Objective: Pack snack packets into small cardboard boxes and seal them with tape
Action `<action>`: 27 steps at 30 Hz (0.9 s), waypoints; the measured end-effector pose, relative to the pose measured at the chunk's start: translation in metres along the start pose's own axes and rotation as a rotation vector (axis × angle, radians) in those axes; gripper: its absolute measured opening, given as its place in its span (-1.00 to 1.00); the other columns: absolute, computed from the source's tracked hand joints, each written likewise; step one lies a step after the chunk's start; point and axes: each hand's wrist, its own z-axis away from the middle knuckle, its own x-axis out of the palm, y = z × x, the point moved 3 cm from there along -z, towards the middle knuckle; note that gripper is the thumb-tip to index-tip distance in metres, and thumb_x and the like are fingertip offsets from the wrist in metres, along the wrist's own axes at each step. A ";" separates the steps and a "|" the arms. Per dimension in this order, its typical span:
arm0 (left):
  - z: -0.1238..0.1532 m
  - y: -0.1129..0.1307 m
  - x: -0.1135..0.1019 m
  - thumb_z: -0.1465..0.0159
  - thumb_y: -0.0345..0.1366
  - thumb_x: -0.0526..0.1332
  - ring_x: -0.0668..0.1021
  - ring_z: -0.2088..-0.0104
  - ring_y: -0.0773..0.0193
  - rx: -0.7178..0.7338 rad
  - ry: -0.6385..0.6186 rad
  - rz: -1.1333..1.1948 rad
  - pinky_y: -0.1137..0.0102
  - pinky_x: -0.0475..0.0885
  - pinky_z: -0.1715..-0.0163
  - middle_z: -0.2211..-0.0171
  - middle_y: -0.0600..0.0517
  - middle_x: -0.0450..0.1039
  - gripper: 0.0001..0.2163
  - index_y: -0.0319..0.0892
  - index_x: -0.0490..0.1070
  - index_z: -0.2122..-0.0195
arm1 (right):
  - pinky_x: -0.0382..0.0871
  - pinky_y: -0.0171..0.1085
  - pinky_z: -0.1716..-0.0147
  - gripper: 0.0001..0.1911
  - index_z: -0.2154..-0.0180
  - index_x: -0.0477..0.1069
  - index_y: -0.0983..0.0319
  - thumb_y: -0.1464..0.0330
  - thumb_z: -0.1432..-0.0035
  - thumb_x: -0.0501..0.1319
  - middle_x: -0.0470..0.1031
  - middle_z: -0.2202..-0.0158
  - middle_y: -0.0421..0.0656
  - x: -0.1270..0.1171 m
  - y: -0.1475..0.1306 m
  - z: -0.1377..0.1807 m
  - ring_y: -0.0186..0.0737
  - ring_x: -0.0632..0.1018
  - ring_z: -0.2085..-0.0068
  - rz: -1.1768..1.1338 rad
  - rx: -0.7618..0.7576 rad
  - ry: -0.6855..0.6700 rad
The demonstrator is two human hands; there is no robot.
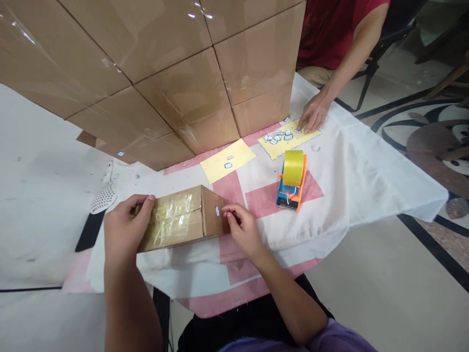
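Box [176, 220] taped shut, label [217, 211] already on its end face; left hand [124, 230] fingers clamp the far end, right hand [244, 227] fingers pinched beside label, apparently empty.

Left hand [124, 227] and right hand [242, 227] on small taped box [179, 217]

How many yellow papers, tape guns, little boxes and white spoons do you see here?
Yellow paper sheets: 2
Tape dispenser: 1
Small cardboard box: 1
White slotted spoon: 1
Total: 5
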 end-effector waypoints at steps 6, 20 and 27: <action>-0.003 -0.001 0.002 -0.29 0.00 0.16 0.49 0.27 0.20 0.034 -0.040 -0.081 0.35 0.30 0.19 0.31 0.04 0.50 -0.69 -0.06 0.58 0.19 | 0.49 -0.27 0.19 -0.61 0.13 0.63 0.16 0.56 -0.25 0.07 0.60 0.22 -0.13 0.005 0.001 0.001 -0.23 0.60 0.18 0.021 -0.094 -0.054; -0.005 0.001 0.003 -0.33 -0.02 0.10 0.47 0.27 0.15 0.118 -0.070 -0.139 0.30 0.31 0.17 0.37 0.01 0.40 -0.67 -0.07 0.58 0.16 | 0.46 -0.29 0.29 -0.59 0.11 0.67 0.10 0.57 -0.24 0.12 0.54 0.32 -0.16 0.009 0.004 0.008 -0.24 0.57 0.29 0.062 -0.070 0.011; -0.005 0.005 0.003 -0.34 -0.01 0.04 0.47 0.22 0.07 0.128 -0.085 -0.198 0.28 0.32 0.16 0.39 -0.01 0.43 -0.63 -0.05 0.58 0.13 | 0.45 -0.30 0.31 -0.44 -0.13 0.55 0.10 0.61 -0.22 0.06 0.41 0.34 -0.18 0.009 0.005 0.007 -0.25 0.50 0.31 0.140 -0.056 -0.088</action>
